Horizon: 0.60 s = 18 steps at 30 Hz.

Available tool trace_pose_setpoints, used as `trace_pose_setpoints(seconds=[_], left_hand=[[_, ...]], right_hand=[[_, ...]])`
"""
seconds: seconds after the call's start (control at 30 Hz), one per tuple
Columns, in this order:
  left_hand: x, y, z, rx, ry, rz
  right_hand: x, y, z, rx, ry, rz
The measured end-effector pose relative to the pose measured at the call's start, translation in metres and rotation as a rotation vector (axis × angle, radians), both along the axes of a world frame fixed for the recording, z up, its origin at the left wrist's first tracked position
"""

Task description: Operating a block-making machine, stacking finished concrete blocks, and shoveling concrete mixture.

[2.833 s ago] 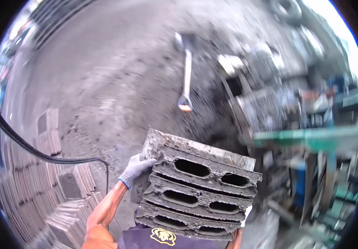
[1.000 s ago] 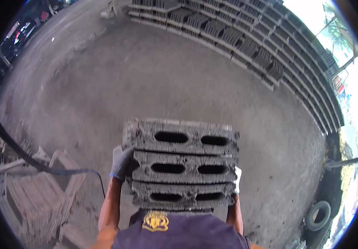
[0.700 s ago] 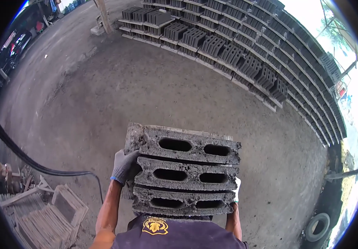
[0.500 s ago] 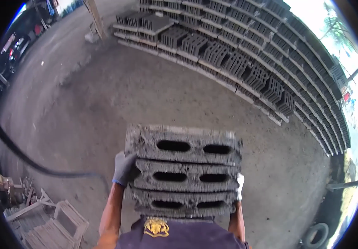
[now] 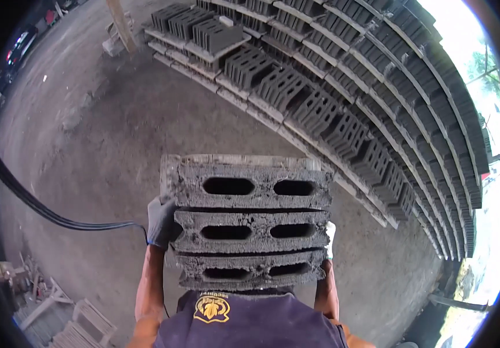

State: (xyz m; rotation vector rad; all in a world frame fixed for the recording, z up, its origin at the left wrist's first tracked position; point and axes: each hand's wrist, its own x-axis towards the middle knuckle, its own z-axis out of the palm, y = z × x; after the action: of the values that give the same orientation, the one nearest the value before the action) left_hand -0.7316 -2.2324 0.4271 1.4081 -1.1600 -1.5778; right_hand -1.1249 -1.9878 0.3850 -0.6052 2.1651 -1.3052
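I carry three dark, rough concrete hollow blocks [image 5: 250, 216] side by side on a pale board [image 5: 238, 159] at chest height. Each block shows two long oval holes on top. My left hand [image 5: 160, 219], in a grey knitted glove with a blue cuff, grips the load at its left side. My right hand [image 5: 329, 239], in a white glove, holds the right side and is mostly hidden behind the blocks.
A long stepped stack of boards with similar blocks [image 5: 319, 113] runs across the back and right. A wooden post [image 5: 121, 26] stands at upper left, a car [image 5: 19, 45] beyond. Loose slabs [image 5: 87, 325] lie lower left. A black cable [image 5: 58, 217] crosses the left side.
The view has swung from a shovel and machinery to the stacks, which now look larger and nearer. Both hands still hold the blocks on their board.
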Motion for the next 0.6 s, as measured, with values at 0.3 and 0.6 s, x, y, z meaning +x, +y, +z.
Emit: trace_pose_setpoints(seconds=[0.3,0.6], left_hand=[[-0.099,-0.171,0.005,0.087,-0.05,0.074],[-0.187,-0.291,-0.121,0.33,0.067,0.387]], right_hand=[[-0.11,-0.178,-0.016,0.094,-0.231,0.001],[-0.243,-0.429,-0.018,0.225,0.092,0.095]])
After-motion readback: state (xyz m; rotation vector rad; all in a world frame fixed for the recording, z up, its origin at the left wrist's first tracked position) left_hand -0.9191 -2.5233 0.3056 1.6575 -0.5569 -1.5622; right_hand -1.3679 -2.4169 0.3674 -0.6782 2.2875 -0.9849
